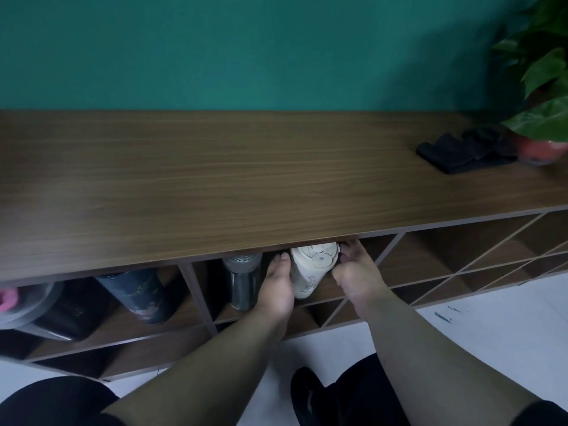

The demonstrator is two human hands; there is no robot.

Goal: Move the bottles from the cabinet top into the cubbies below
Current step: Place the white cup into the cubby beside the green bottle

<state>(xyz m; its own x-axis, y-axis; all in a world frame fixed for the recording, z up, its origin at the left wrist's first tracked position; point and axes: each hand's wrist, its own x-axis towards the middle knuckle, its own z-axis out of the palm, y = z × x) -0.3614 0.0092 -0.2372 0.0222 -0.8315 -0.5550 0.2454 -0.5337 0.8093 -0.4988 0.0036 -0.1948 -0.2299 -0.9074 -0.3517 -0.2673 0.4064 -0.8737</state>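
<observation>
A cream bottle (309, 269) stands upright in a top-row cubby under the wooden cabinet top (215, 179). My left hand (276, 287) presses against its left side and my right hand (353, 272) wraps its right side near the lid. Just to the left in the same cubby stands a dark grey bottle (242, 281). In the cubby further left leans a dark patterned bottle (138, 293). A clear container with a pink part (18, 299) sits at the far left. No bottle stands on the cabinet top.
A folded black cloth (461, 153) and a potted plant (544, 87) in a red pot sit at the top's right end. Diagonal-lattice cubbies (461, 256) lie to the right. My knees and a black shoe (307, 395) are on the white floor below.
</observation>
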